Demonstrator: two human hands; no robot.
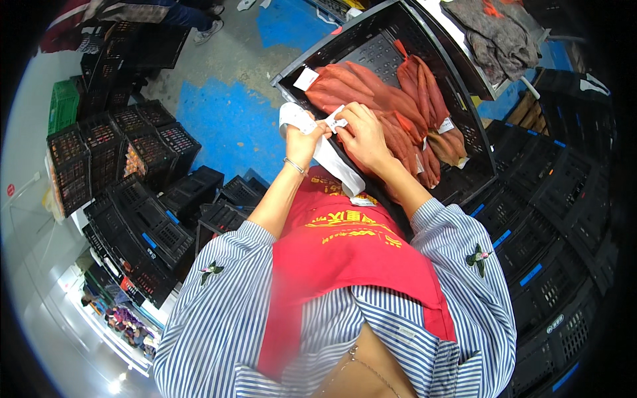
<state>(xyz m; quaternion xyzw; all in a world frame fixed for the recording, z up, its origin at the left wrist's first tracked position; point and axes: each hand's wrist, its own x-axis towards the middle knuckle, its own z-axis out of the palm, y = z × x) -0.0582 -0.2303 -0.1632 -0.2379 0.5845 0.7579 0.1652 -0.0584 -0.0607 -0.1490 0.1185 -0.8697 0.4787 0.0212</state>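
My left hand [301,141] is closed on a long white strip of labels [335,166], whose loose end hangs down over my red apron [338,252]. My right hand [363,136] pinches a small white label [336,120] beside my left fingers. Both hands are at the near left side of a black crate [288,74]. In it lie several orange-red mesh bags [352,89] of long produce, some with white tags [445,125]; what exactly the produce is, I cannot tell.
Stacked black crates [139,219] stand at the left and right [544,199], with a green crate [63,106] behind. A grey cloth [484,40] lies at the upper right. A person's legs and shoe [207,32] show at the upper left; small figures [119,318] appear far off.
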